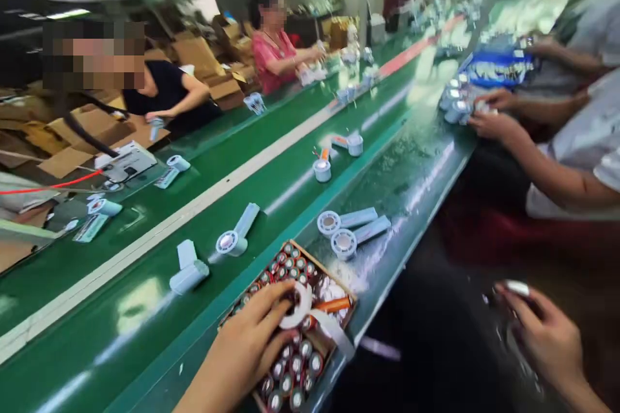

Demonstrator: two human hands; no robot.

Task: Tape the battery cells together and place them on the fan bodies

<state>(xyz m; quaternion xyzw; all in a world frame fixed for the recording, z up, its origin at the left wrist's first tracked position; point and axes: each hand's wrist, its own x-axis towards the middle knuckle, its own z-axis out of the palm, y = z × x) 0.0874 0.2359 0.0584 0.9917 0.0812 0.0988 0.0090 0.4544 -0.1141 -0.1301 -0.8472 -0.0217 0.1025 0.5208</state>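
My left hand (264, 329) reaches over a cardboard box (347, 310) of small round motors (290, 368), its fingers closed on a white ring-shaped roll (301, 306) with a loose strip (334, 332). An orange piece (334, 304) lies in the box beside the roll. My right hand (547, 329) is off the table's edge at the lower right, thumb and fingers curled round a small, blurred whitish item (517, 287). Just behind the box, two light-blue fan bodies with handles (343, 242) lie side by side on the tabletop.
A green conveyor belt (194, 174) runs diagonally, carrying several blue fan parts (232, 242). Co-workers sit across it and along the right side, where a person's hands (494, 110) hold parts. A white device (128, 161) stands at left. Cardboard boxes (198, 55) are stacked beyond.
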